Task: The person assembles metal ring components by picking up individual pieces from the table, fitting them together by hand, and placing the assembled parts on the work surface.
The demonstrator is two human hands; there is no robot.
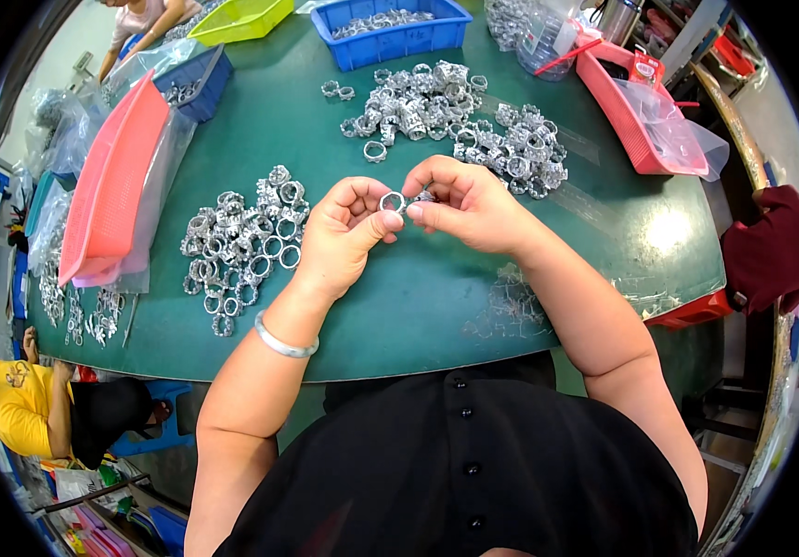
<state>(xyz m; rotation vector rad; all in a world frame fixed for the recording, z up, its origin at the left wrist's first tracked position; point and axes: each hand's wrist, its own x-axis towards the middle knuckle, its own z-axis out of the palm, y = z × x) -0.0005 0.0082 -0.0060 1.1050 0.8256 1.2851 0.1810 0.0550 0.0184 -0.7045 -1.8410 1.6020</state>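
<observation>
Above the green table, my left hand point(344, 234) pinches a silver metal ring point(392, 201) between thumb and fingers, its opening facing up. Close beside it, my right hand point(475, 212) has thumb and fingers closed on a small silvery piece point(424, 196); whether it is another ring I cannot tell. The fingertips of both hands nearly meet at the ring. To the left of my left hand lies a spread heap of silver rings point(237, 243). Beyond my hands is a larger pile of rings point(418, 102), with a further cluster point(522, 148) nearest my right hand.
A blue bin point(395, 48) of metal parts stands at the back. Pink baskets flank the table, one at left point(116, 186) and one at right point(636, 125). Thin wire scraps point(515, 306) lie by my right forearm. Other people sit at the left and far left.
</observation>
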